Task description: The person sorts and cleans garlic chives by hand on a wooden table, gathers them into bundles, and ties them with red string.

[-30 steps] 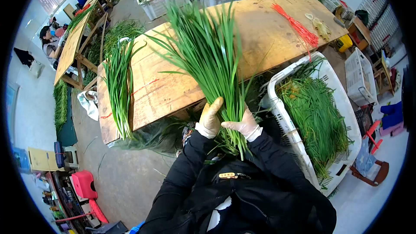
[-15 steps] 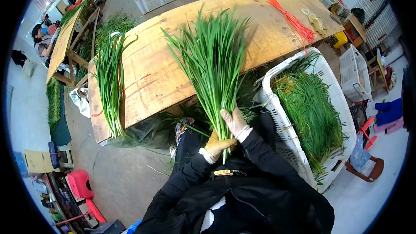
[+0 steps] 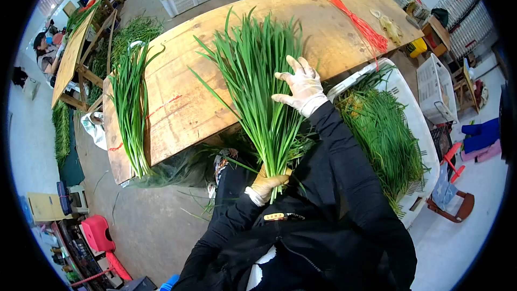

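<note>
A large bunch of garlic chives (image 3: 253,75) rises from my lap, its leafy tops over the wooden table (image 3: 183,97). Gloved, my left hand (image 3: 267,184) is wrapped round the pale stem ends at the bottom. My right hand (image 3: 302,87), in a white glove, has its fingers spread beside the right side of the leaves, holding nothing; whether it touches them I cannot tell. On the table's left end lies another bunch of chives (image 3: 131,110), its stem ends toward me.
Right of me stands a white plastic basket (image 3: 428,175) heaped with loose chives (image 3: 385,143). Red ties (image 3: 360,24) and a pair of pale gloves (image 3: 389,26) lie on the table's right part. Further left, a person (image 3: 47,54) sits at another table.
My right hand has let go of the lower stems and moved up beside the leaves, fingers now spread. My left hand keeps its grip on the stem ends.
</note>
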